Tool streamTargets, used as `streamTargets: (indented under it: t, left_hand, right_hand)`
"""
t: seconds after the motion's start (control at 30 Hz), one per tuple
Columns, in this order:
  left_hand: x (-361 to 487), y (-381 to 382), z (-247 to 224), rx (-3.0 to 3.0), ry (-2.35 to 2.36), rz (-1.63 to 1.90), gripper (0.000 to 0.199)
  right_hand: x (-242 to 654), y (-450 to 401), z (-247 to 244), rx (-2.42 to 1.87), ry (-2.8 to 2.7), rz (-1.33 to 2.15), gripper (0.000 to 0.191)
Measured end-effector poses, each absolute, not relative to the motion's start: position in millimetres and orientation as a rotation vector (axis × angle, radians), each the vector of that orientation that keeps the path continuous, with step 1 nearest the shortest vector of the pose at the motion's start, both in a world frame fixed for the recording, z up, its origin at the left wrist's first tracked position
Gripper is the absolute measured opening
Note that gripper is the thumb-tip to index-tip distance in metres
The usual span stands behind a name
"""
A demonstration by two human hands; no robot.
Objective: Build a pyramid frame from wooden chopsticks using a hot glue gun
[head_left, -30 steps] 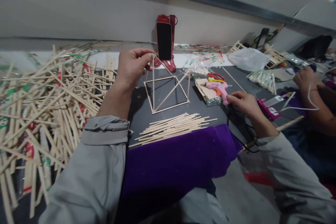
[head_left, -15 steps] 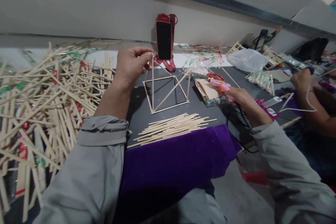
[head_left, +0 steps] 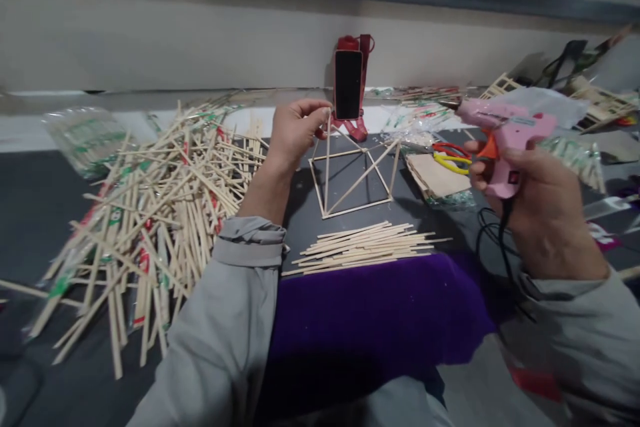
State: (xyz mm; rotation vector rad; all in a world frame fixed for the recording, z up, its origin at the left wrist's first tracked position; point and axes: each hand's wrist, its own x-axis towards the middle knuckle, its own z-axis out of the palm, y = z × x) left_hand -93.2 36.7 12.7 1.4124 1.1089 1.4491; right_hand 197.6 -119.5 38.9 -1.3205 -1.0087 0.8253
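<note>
My left hand pinches the top of an upright stick at the left of a wooden stick frame. The frame stands on the dark table, with a square base, uprights and slanting sticks. In my right hand is a pink hot glue gun, raised above the table, its nozzle pointing left and its black cord hanging down. My fingers wrap its handle near the orange trigger. Below the frame lies a loose row of thin wooden sticks.
A big heap of chopsticks, some in wrappers, covers the left side. Behind the frame, a phone leans on a red bottle. Scissors rest by a cardboard piece at right. Purple cloth hangs over the front edge.
My right hand has lifted the glue gun from beside the cardboard up and toward me. My left hand keeps its pinch on the upright stick. The camera view has turned left.
</note>
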Motion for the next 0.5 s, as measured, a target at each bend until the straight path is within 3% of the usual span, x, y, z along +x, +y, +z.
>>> streamTargets:
  t: [0.33, 0.5]
  left_hand:
    - [-99.2, 32.5, 13.9, 1.405, 1.092, 1.424, 0.012]
    - [-103.9, 32.3, 14.6, 1.415, 1.111, 1.406, 0.016]
  right_hand:
    - [145.1, -67.5, 68.4, -1.118, -1.365, 0.92, 0.006]
    - [149.3, -25.4, 63.4, -1.086, -1.365, 1.03, 0.019]
